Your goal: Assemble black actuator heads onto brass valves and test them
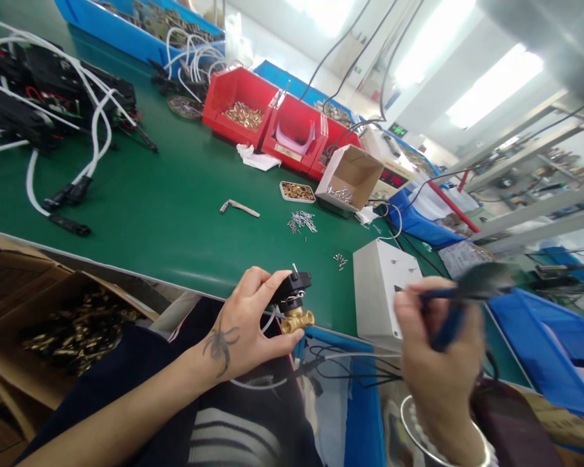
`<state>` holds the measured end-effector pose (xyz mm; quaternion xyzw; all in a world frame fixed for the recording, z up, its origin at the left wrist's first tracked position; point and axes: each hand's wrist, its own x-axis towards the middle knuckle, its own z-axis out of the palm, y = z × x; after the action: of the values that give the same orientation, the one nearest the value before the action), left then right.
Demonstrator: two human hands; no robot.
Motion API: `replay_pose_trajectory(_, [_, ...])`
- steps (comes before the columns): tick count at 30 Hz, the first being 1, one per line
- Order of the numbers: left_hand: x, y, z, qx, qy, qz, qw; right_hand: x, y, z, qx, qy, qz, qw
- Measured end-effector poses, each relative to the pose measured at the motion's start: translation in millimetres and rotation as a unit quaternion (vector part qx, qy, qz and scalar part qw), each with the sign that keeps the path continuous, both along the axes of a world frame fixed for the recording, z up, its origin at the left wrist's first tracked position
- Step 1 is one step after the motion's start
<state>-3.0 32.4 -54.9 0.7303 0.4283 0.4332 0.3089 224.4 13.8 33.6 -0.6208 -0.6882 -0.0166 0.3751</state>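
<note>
My left hand is closed on a brass valve with a black plastic housing on top, held at the table's front edge. A metal clip sits at the neck between brass and black, and a thin metal pin sticks up from the housing. My right hand, smeared by motion, grips blue-handled pliers beside the grey box. Their dark head points right, away from the valve. On the green table lie a pile of metal clips and several small screws.
Red bins, a cardboard box of small parts and a tray of brass pieces line the back. A hex key lies mid-table. Black units with white cables fill the left. A carton of brass parts stands below.
</note>
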Motion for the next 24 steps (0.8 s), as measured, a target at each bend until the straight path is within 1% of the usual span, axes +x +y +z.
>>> replay_pose_trajectory(1, [-0.3,0.0,0.3,-0.001,0.002,0.0,1.0,-0.2,1.0,-1.2,-0.07,-0.047,0.053,0.995])
replay_pose_trajectory(2, [-0.5,0.0,0.5,-0.004,0.004,-0.001,1.0,-0.1,1.9,-1.7,-0.146,-0.097,0.101,0.979])
replay_pose_trajectory(3, [-0.7,0.0,0.6,-0.007,0.005,-0.002,1.0,0.2,2.4,-1.3,-0.198,-0.128,0.129,0.963])
replay_pose_trajectory(4, [-0.7,0.0,0.6,-0.009,0.003,-0.002,1.0,0.6,2.4,-0.1,-0.209,-0.132,0.127,0.961])
replay_pose_trajectory(5, [-0.6,0.0,0.5,-0.01,0.002,-0.003,1.0,0.7,1.9,1.3,-0.173,-0.103,0.092,0.975])
replay_pose_trajectory(6, [-0.4,0.1,0.3,-0.009,-0.001,-0.002,1.0,0.3,1.0,2.4,-0.104,-0.05,0.045,0.992])
replay_pose_trajectory(7, [-0.2,0.3,0.2,-0.007,-0.003,0.001,1.0,-0.7,0.1,2.9,-0.025,0.014,-0.003,1.0])
replay_pose_trajectory(8, [0.0,0.5,0.3,-0.003,-0.004,0.003,1.0,-2.1,-0.6,2.5,0.039,0.064,-0.038,0.996])
replay_pose_trajectory(9, [0.0,0.8,0.6,-0.002,-0.002,0.004,1.0,-3.9,-0.9,1.4,0.062,0.082,-0.044,0.994])
replay_pose_trajectory(10, [0.0,1.1,1.0,-0.002,0.001,0.003,1.0,-5.5,-0.6,-0.1,0.039,0.065,-0.018,0.997])
replay_pose_trajectory(11, [-0.2,1.3,1.5,-0.004,0.005,0.0,1.0,-6.6,0.0,-1.6,-0.018,0.018,0.031,0.999])
replay_pose_trajectory(12, [-0.4,1.5,1.9,-0.006,0.008,-0.001,1.0,-7.1,0.7,-2.4,-0.092,-0.043,0.085,0.991])
replay_pose_trajectory(13, [-0.6,1.6,2.0,-0.007,0.009,-0.004,1.0,-6.8,1.2,-2.5,-0.152,-0.094,0.125,0.976])
replay_pose_trajectory(14, [-0.7,1.6,1.9,-0.007,0.008,-0.005,1.0,-5.9,1.4,-1.9,-0.179,-0.118,0.139,0.967])
replay_pose_trajectory(15, [-0.6,1.7,1.5,-0.005,0.004,-0.004,1.0,-4.8,1.2,-0.9,-0.166,-0.112,0.119,0.972])
replay_pose_trajectory(16, [-0.4,1.8,0.9,-0.002,-0.001,-0.004,1.0,-3.7,0.7,0.1,-0.121,-0.081,0.071,0.987])
replay_pose_trajectory(17, [-0.2,1.8,0.2,0.001,-0.006,-0.005,1.0,-3.0,0.2,0.6,-0.058,-0.035,0.013,0.998])
replay_pose_trajectory(18, [0.0,2.0,-0.3,0.003,-0.01,-0.004,1.0,-3.0,0.1,0.4,-0.001,0.006,-0.036,0.999])
replay_pose_trajectory(19, [0.1,2.1,-0.7,0.005,-0.013,-0.004,1.0,-3.5,0.4,-0.3,0.025,0.026,-0.051,0.998])
replay_pose_trajectory(20, [0.1,2.3,-0.8,0.005,-0.012,-0.004,1.0,-4.4,1.3,-1.4,0.009,0.017,-0.029,0.999])
replay_pose_trajectory(21, [-0.1,2.4,-0.7,0.004,-0.009,-0.005,1.0,-5.5,2.6,-2.2,-0.04,-0.017,0.02,0.999])
replay_pose_trajectory(22, [-0.4,2.6,-0.5,0.002,-0.005,-0.007,1.0,-6.5,3.9,-2.5,-0.104,-0.066,0.079,0.989])
replay_pose_trajectory(23, [-0.7,2.7,-0.2,0.001,-0.002,-0.009,1.0,-7.1,5.1,-2.2,-0.159,-0.109,0.125,0.973])
replay_pose_trajectory(24, [-0.8,2.7,0.0,-0.001,0.0,-0.01,1.0,-7.4,5.7,-1.4,-0.185,-0.129,0.142,0.964])
